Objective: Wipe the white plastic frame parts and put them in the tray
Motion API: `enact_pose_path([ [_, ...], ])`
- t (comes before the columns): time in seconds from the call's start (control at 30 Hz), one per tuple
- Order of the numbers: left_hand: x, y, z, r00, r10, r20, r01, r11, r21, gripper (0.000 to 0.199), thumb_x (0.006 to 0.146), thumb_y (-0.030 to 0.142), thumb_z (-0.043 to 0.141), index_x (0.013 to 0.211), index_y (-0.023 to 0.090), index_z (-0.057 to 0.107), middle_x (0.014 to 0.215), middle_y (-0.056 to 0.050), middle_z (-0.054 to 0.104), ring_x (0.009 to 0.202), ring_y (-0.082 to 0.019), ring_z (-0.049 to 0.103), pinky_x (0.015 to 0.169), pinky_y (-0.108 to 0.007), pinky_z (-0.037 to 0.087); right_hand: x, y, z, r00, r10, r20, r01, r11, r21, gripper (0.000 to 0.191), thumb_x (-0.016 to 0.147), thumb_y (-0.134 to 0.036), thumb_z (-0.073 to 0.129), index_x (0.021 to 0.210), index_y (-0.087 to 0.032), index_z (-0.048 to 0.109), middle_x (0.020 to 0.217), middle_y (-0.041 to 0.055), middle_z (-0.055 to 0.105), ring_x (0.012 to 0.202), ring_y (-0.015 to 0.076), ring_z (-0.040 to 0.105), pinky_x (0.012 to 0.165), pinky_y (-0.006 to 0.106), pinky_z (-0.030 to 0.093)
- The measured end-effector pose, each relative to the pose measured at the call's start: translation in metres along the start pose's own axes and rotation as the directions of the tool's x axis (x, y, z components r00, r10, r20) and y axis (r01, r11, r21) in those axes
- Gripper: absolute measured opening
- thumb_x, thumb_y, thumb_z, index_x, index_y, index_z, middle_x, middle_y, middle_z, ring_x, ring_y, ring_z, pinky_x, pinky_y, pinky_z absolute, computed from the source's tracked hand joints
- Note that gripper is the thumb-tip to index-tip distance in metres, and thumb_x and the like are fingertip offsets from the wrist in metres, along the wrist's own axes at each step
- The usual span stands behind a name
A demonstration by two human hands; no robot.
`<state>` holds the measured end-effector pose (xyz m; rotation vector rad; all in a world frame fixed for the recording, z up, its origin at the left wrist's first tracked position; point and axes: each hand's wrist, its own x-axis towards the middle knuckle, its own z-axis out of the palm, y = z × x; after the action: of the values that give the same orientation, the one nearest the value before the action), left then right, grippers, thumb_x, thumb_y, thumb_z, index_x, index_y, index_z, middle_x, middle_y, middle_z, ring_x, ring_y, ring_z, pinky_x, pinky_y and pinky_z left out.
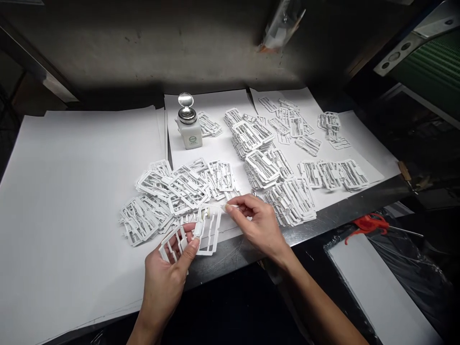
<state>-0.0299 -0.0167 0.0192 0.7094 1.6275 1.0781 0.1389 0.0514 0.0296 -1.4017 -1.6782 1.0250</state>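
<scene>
My left hand (pixel 167 270) is closed around a white plastic frame with thin bars across it (pixel 173 244), held above the table's front edge. A second white barred frame (pixel 205 252) sticks out to the right from between its thumb and fingers. Just right of that frame is my right hand (pixel 260 225), thumb and fingertips pinched together. Something small and whitish shows at the fingertips, too little to name. Behind my hands lies a loose heap of similar frames (pixel 189 187), some overlapping and tilted.
A white pump bottle with its metal lid raised (pixel 190 134) stands behind the heap. Stacked frames (pixel 289 201) and scattered ones (pixel 296 127) lie to the right on white paper sheets (pixel 79 191). A red-handled tool (pixel 372 224) rests beyond the metal table edge (pixel 233 258).
</scene>
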Motion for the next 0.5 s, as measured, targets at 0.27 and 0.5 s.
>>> enact_pose_path([
  [0.27, 0.001, -0.005, 0.005, 1.000, -0.002, -0.012, 0.001, 0.997, -0.079, 0.037, 0.067, 0.025, 0.072, 0.103, 0.019, 0.063, 0.104, -0.004, 0.065, 0.097, -0.021, 0.059, 0.085, -0.027, 0.045, -0.007, -0.005, 0.002, 0.997, -0.050, 0.058, 0.052, 0.998, -0.037, 0.012, 0.087, -0.024, 0.055, 0.089, -0.018, 0.065, 0.083, 0.0036, 0.061, 0.066, 0.0125, 0.054, 0.060, 0.025, 0.045],
  [0.5, 0.004, -0.005, 0.007, 0.997, -0.043, -0.058, 0.034, 0.989, -0.144, 0.042, 0.068, 0.026, 0.072, 0.107, 0.019, 0.060, 0.105, -0.005, 0.063, 0.098, -0.021, 0.058, 0.086, -0.028, 0.044, -0.048, -0.009, 0.007, 0.954, -0.009, 0.299, 0.002, 1.000, 0.025, 0.013, 0.086, -0.022, 0.053, 0.091, -0.017, 0.064, 0.079, 0.0033, 0.059, 0.065, 0.0120, 0.054, 0.060, 0.023, 0.044],
])
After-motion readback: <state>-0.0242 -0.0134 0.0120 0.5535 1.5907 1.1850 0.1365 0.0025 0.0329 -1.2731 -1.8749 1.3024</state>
